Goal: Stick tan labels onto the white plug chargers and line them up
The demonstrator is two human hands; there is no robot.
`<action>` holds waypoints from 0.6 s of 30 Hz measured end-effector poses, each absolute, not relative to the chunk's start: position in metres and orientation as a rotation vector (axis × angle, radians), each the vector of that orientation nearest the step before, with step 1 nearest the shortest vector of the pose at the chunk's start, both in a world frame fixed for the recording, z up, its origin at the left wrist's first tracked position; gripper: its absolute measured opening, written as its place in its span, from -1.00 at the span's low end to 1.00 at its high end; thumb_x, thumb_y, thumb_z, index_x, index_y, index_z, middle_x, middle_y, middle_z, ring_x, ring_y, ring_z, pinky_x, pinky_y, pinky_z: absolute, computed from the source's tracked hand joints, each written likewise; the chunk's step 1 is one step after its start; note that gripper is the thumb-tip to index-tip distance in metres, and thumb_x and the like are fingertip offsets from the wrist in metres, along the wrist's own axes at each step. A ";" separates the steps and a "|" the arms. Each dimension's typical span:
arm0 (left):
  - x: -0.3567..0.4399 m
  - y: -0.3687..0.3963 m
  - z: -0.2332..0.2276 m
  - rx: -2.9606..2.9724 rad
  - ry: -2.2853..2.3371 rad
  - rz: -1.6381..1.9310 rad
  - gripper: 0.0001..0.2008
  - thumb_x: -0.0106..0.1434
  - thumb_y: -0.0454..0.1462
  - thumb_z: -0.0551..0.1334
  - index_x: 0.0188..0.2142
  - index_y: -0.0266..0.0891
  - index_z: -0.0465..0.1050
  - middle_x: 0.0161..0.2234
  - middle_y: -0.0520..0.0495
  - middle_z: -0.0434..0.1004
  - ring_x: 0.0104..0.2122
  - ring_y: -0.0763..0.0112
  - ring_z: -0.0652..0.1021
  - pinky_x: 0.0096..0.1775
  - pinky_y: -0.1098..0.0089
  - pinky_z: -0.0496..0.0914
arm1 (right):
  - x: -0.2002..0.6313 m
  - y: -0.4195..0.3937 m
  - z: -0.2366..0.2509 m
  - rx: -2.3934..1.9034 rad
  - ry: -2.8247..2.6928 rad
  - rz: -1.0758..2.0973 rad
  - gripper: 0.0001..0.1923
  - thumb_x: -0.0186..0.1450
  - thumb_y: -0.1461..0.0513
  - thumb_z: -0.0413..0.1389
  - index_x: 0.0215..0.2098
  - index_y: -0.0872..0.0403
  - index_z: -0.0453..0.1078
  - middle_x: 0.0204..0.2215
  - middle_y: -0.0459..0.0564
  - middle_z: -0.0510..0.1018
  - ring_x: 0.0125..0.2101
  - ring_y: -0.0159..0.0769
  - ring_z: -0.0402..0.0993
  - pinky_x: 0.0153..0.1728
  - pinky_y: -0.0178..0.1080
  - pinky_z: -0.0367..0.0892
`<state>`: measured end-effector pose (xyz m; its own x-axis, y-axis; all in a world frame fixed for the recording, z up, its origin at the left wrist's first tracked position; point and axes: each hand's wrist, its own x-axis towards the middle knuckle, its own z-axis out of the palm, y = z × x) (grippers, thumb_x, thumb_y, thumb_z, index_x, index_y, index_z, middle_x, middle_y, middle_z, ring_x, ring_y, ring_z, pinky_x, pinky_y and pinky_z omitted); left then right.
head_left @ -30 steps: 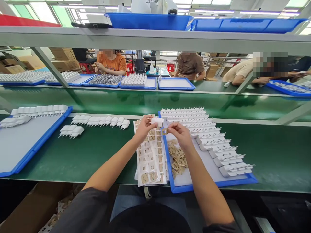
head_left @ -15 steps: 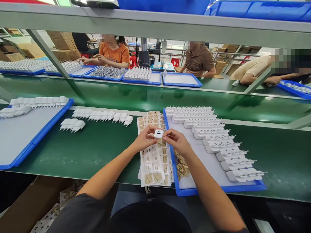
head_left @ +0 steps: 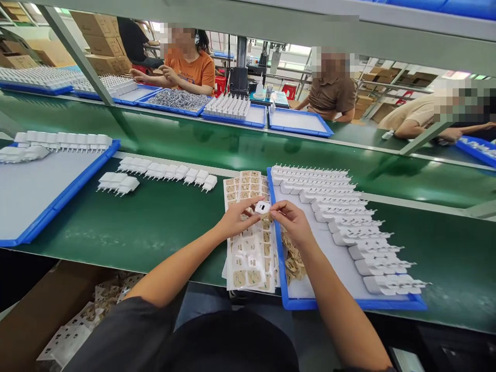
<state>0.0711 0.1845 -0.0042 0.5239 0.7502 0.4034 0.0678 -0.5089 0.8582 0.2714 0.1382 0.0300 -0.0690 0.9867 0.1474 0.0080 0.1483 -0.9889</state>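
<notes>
My left hand point(head_left: 241, 217) holds a small white USB charger point(head_left: 262, 207) between thumb and fingers, its face with the dark port turned up toward me. Close at its right side, my right hand point(head_left: 291, 219) is closed in a pinch on a small tan sticker piece point(head_left: 266, 216), mostly covered by the fingers. Under both hands lie stacked sticker sheets point(head_left: 245, 258) with tan rounded squares, some spots bare. Beneath my right forearm, loose tan sticker pieces point(head_left: 293, 261) are heaped inside a blue-rimmed tray point(head_left: 284, 289).
Rows of white chargers point(head_left: 349, 227) fill the right tray's far side. More chargers point(head_left: 168, 170) line the green bench to the left, beside another blue tray point(head_left: 70, 201). A metal shelf beam point(head_left: 232, 23) crosses above. Co-workers sit across the bench behind several trays point(head_left: 232, 116).
The view has tilted and shifted, so the bench sits differently in the picture. My right hand stays beside the charger, and the tan piece shows less below it. My left hand keeps its hold.
</notes>
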 end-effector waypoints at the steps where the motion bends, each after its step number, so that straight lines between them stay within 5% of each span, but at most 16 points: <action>1: 0.072 0.184 -0.004 1.915 0.704 1.064 -0.53 0.28 -0.17 0.28 0.18 -0.14 0.41 -0.01 -0.15 0.57 -0.17 0.34 0.54 -0.22 0.40 0.54 | 0.271 0.138 0.031 -1.088 -1.315 1.118 -0.73 0.17 0.01 0.32 -0.35 0.01 0.48 -0.42 -0.10 0.49 -0.38 -0.33 0.38 -0.28 -0.24 0.32; 18: 0.079 0.176 -0.003 1.918 0.768 1.199 -0.63 0.19 -0.20 0.39 0.00 -0.16 0.51 -0.07 -0.14 0.56 -0.31 0.41 0.52 -0.41 0.46 0.46 | 0.258 0.136 0.027 -1.151 -1.191 0.991 -0.81 0.23 0.07 0.29 -0.29 -0.02 0.48 -0.33 -0.09 0.55 -0.27 -0.30 0.48 -0.16 -0.22 0.39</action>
<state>0.0788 0.1761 -0.0030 0.3856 0.7895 0.4775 0.1033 -0.5512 0.8280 0.2579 0.1361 0.0268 0.1286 0.9781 0.1638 0.0166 0.1631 -0.9865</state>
